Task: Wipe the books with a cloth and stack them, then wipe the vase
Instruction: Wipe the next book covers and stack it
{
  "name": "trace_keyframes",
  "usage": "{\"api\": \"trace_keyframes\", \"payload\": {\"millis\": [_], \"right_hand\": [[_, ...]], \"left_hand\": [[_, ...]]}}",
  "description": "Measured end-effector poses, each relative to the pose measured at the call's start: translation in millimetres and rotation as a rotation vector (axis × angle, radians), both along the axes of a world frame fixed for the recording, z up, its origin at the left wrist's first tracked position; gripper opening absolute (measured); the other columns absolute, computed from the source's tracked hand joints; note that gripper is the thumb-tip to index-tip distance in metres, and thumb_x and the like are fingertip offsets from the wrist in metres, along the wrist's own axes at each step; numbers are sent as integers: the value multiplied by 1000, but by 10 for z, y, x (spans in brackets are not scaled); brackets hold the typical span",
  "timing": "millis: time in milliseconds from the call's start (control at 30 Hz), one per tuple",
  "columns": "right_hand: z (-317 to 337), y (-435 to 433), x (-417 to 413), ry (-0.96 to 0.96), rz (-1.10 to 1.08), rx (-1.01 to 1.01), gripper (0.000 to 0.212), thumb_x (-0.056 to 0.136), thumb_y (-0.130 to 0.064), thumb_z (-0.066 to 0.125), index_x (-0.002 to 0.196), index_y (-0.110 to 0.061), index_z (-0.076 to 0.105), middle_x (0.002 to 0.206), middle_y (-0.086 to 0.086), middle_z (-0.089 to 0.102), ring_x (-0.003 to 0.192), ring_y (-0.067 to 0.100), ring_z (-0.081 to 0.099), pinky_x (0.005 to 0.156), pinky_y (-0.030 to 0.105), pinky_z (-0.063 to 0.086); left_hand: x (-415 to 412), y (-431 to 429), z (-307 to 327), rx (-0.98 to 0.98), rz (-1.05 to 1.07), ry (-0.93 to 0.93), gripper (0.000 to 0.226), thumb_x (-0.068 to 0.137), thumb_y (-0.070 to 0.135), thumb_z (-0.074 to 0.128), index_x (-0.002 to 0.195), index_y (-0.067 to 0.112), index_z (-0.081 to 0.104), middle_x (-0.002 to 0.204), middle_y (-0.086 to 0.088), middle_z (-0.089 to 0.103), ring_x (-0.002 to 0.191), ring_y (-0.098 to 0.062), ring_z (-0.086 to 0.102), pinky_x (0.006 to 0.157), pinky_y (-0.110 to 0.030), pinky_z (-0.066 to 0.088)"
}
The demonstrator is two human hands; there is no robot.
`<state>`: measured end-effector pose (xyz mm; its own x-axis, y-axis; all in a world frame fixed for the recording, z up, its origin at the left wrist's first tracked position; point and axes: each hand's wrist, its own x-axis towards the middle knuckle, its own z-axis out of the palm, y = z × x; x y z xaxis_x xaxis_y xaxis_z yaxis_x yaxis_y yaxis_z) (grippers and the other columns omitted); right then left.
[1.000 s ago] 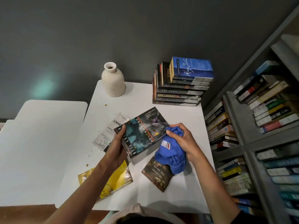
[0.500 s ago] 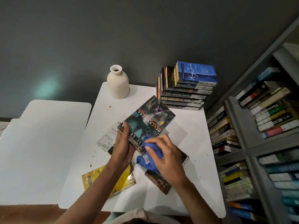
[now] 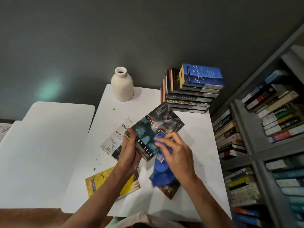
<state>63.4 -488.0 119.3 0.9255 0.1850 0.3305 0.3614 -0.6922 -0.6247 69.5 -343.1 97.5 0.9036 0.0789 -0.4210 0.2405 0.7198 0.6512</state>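
Four loose books plus one stack.

- 1 Neverwhere paperback (image 3: 158,127), tilted above the white table (image 3: 197,162). Left hand (image 3: 130,155) grips its near end.
- Right hand (image 3: 177,153) holds 1 blue cloth (image 3: 162,173) bunched against the cover; the rest of the cloth hangs down.
- 3 books flat on the table: white Contact paperback (image 3: 113,139) behind the left hand, yellow book (image 3: 97,185) near left, dark book (image 3: 169,190) partly under the hanging cloth.
- 1 book stack (image 3: 192,99) at the far right corner, blue King John (image 3: 203,75) on top. Roughly seven spines, exact count unclear.
- 1 cream vase (image 3: 122,85), upright at the far left corner, apart from the stack.
- 1 second white table (image 3: 41,145) just beside on the left.
- 1 grey shelf unit (image 3: 243,125) on the right; each visible compartment holds books.
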Motion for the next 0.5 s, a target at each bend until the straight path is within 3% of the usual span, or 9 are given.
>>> {"api": "trace_keyframes", "payload": {"millis": [100, 167, 300, 400, 500], "right_hand": [[49, 154, -4, -25, 29, -63, 15, 86, -29, 69, 100, -26, 74, 93, -11, 57, 70, 6, 59, 59, 23, 51], [32, 270, -154, 20, 151, -66, 19, 90, -35, 61, 103, -27, 72, 95, -12, 55, 72, 10, 61, 59, 29, 53], [70, 1, -67, 35, 111, -59, 19, 88, -35, 63, 102, -28, 73, 95, -14, 54, 72, 7, 60, 59, 26, 51], [187, 112, 120, -12, 23, -139, 19, 85, -27, 70, 103, -25, 73, 94, -8, 58, 69, 5, 57, 50, 15, 46], [200, 361, 17, -36, 137, -231, 26, 88, -21, 68, 113, -22, 68, 100, -1, 57, 65, 8, 57, 48, 16, 47]], "left_hand": [[4, -19, 13, 17, -2, 9, 87, 75, 57, 61, 139, 3, 38, 134, -27, 54, 121, -46, 53, 95, -54, 50], [21, -7, 33, 0, -1, 34, 78, 71, 59, 63, 129, 10, 47, 136, -25, 54, 123, -47, 51, 101, -59, 43], [42, 73, 18, -27, -16, -4, 89, 70, 57, 58, 141, 7, 38, 131, -23, 59, 117, -44, 57, 73, -41, 60], [45, 6, 4, 22, -68, -23, 86, 78, 58, 53, 141, 2, 37, 129, -22, 61, 113, -34, 63, 75, -36, 59], [66, 32, -30, 94, -71, 8, 75, 86, 60, 39, 126, -4, 45, 101, -18, 70, 90, -24, 71, 70, -28, 58]]}}
